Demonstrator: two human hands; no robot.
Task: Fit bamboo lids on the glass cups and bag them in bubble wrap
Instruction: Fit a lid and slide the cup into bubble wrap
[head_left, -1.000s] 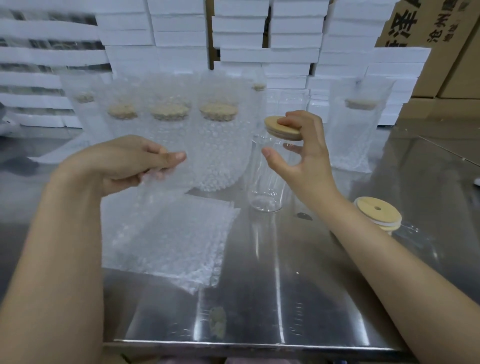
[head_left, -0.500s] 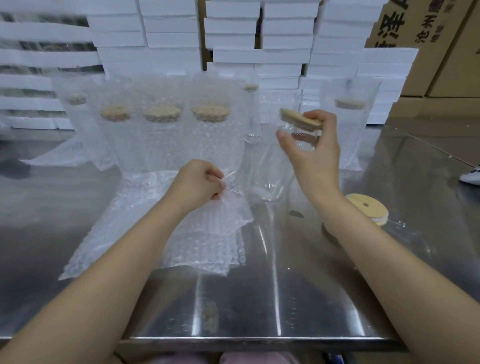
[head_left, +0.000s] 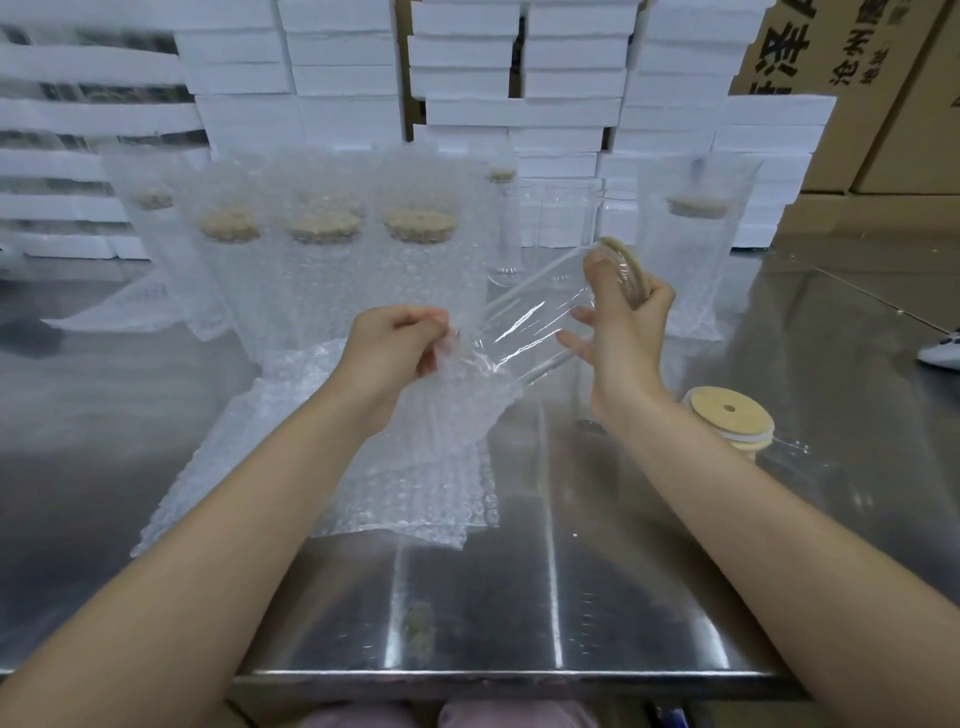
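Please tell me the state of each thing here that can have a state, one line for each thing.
Left hand: pinches the bag's mouth.
Right hand: grips the cup at its lidded end.
Cup: lidded, tilted, base at the bag's mouth.
Lid: fitted on the cup.
Bag: lifted, hanging limp.
Spare lids: stacked, unused.
Bagged cups: upright, lidded.
Bare cups: upright, without lids.
Flat bags: piled flat.
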